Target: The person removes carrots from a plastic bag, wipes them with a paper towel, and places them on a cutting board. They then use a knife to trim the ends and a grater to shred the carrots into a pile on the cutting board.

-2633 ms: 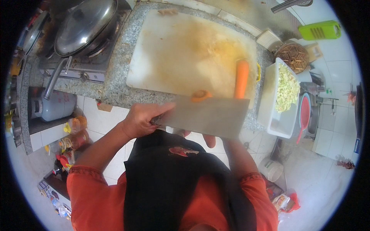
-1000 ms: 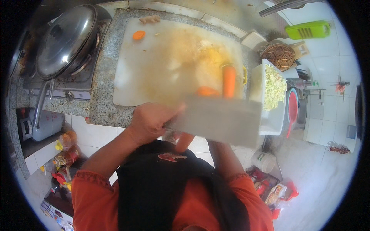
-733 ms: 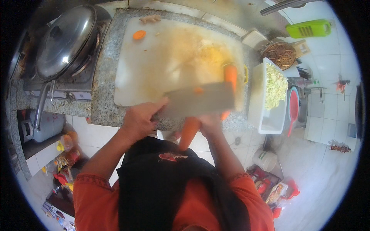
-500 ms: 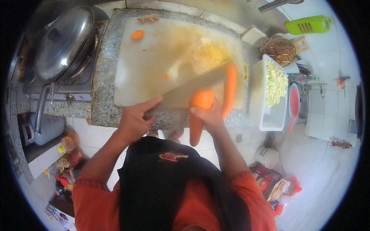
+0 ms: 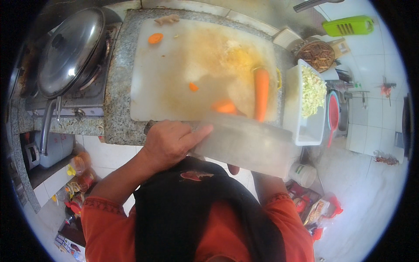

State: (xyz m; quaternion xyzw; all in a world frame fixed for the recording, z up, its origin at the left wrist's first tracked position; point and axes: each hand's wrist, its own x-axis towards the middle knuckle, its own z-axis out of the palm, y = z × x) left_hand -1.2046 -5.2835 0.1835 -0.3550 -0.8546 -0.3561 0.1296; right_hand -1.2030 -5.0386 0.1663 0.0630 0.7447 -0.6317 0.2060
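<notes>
My left hand [image 5: 172, 139] is closed round the handle of a wide cleaver [image 5: 248, 142], raised flat-side up over the board's near edge. The blade hides my right hand; only my right forearm [image 5: 267, 185] shows below it. Above and below the blade, the ends of a thick carrot [image 5: 224, 106] stick out, held up by that hidden hand. A second carrot [image 5: 261, 94] lies on the white cutting board [image 5: 148, 91], to the right. A small carrot piece [image 5: 193, 87] and a round carrot slice [image 5: 155, 38] rest farther left.
A white plastic bin [image 5: 307, 137] with shredded pale green vegetable [image 5: 313, 91] stands right of the board. Ginger [image 5: 167, 19] lies at the board's far left edge. On the stove at left sits a lidded pan [image 5: 72, 50]. A red ladle-like utensil [image 5: 333, 115] is beyond the bin.
The cleaver has swung from over the board toward me, and its blade now covers my right hand and most of the held carrot. The small carrot piece has shifted slightly.
</notes>
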